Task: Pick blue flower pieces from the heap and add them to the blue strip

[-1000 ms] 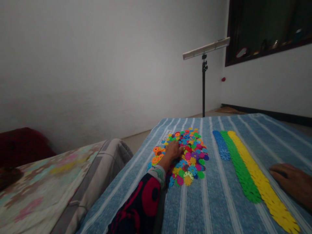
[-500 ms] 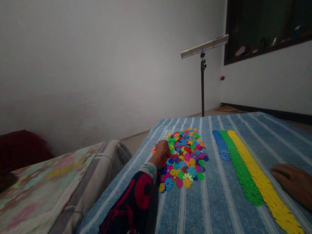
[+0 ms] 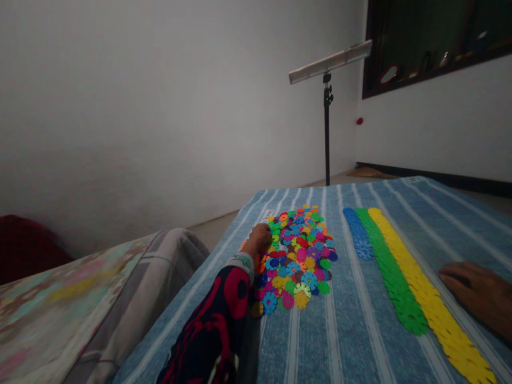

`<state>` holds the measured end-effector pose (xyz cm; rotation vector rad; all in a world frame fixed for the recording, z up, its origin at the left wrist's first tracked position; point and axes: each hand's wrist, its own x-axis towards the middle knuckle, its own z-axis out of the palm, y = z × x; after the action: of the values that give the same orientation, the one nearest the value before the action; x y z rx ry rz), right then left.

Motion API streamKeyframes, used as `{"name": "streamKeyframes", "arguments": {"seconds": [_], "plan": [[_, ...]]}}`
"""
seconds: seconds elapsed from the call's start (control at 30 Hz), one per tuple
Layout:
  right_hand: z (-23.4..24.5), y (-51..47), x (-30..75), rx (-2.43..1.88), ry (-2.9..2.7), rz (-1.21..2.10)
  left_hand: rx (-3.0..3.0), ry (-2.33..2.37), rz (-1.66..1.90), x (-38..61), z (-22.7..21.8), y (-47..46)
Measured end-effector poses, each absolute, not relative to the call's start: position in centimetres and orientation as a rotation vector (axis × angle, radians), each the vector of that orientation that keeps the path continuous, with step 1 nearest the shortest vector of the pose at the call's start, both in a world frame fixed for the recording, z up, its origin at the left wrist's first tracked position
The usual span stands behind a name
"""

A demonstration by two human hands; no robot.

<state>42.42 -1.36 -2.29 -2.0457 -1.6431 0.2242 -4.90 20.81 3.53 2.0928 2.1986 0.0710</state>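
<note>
Head view: our left hand (image 3: 259, 238) is at the leftmost discs (image 3: 274, 263), whether grasping any we cannot tell; our right hand (image 3: 474, 290) lies released beside the yellow strip (image 3: 428, 296).

The left hand (image 3: 260, 236) hides its fingertips; the right arm (image 3: 504, 309) is cropped.

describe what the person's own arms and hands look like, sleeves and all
The left hand is ungloved; its dark navy sleeve bears bold crimson shapes, including a large round one with a dark centre, above a pale grey patterned cuff. The right hand is also ungloved, with no sleeve in view.
</note>
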Motion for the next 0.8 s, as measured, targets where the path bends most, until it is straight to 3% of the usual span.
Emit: {"name": "streamKeyframes", "arguments": {"seconds": [0.5,0.8], "plan": [[-5.5,-0.4,44.3,-1.97,-1.686,0.138,2.159,2.195,0.304,-6.4,5.3,18.3],[-5.8,0.0,44.3,-1.926,-1.715,0.123,2.274,2.099,0.23,-6.4,5.1,16.5]]}}
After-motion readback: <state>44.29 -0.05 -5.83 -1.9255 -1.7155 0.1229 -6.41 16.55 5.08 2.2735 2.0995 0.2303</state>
